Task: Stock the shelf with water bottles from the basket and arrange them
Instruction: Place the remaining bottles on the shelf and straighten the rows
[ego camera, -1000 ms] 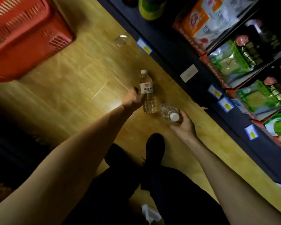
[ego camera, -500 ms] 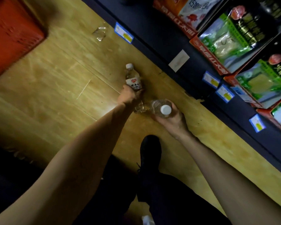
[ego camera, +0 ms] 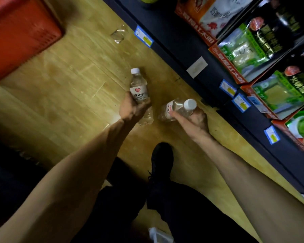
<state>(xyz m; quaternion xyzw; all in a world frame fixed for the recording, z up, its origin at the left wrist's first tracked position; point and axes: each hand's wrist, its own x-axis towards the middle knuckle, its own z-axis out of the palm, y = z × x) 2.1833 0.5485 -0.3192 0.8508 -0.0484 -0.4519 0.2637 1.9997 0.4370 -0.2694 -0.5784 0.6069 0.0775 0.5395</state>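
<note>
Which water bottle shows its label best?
The bottle in the left hand, the left bottle. The right bottle, in the right hand, points its cap at us.

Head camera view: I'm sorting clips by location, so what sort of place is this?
Most likely a shop aisle: a dark shelf edge carries blue-and-white price tags, printed packets of packaged food stand in red cardboard display trays, and a red plastic shopping basket sits on the wooden floor.

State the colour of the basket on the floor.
Red basket, best seen in the head view.
</note>
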